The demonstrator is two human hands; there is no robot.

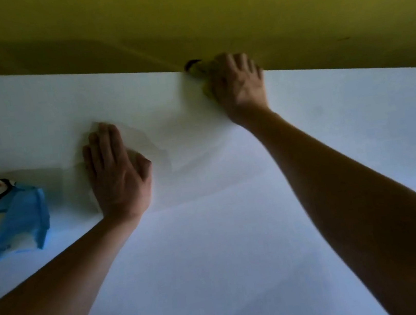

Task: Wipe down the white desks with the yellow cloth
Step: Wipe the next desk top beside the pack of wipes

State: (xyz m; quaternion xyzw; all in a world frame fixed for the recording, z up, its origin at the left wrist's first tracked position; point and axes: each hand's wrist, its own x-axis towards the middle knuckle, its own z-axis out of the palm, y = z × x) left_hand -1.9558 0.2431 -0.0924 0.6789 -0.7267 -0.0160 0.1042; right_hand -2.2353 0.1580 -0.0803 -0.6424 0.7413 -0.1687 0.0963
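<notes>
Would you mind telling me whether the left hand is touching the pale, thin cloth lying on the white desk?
Touching. The head view shows the left hand lying flat, fingers straight, on the pale thin cloth, whose edges show around it.

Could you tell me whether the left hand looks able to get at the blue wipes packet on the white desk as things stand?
Probably yes: the left hand lies flat on a pale, thin cloth just beside the blue wipes packet with the penguin picture, and only bare white desk shows between them.

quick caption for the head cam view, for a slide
Left hand presses a pale wipe flat on the white desk; right hand at the desk's far edge, blue wipes pack nearby.
</notes>
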